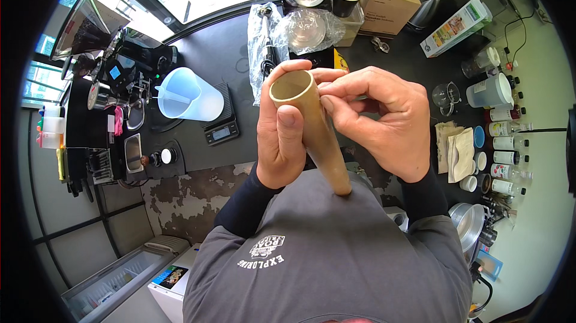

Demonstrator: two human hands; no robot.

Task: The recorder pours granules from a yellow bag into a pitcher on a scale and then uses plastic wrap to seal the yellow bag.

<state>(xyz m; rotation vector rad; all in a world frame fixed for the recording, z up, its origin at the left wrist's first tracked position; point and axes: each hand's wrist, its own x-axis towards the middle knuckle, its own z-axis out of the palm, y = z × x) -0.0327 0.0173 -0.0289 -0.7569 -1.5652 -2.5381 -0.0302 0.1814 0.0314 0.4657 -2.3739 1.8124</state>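
A long, hollow tan tube (320, 136), perhaps bamboo, slants from the middle of the view down to my grey shirt, its open rim tilted up. My left hand (281, 143) is wrapped around its upper end, thumb on the near side just below the rim. At the tube's right side, my right hand (382, 120) has its thumb and index finger pinched together against the wall near the rim; whether something small is between these fingertips cannot be told. The tube's far side is hidden, and its lower end rests against or just over the shirt.
On the black counter (202, 156), a translucent blue pitcher (193, 96) stands by a digital scale (220, 132) at left. Plastic-wrapped items (306, 30) and a cardboard box (384, 10) lie beyond. Folded cloths (459, 150), a glass vessel (445, 98) and several bottles (504, 143) are at right.
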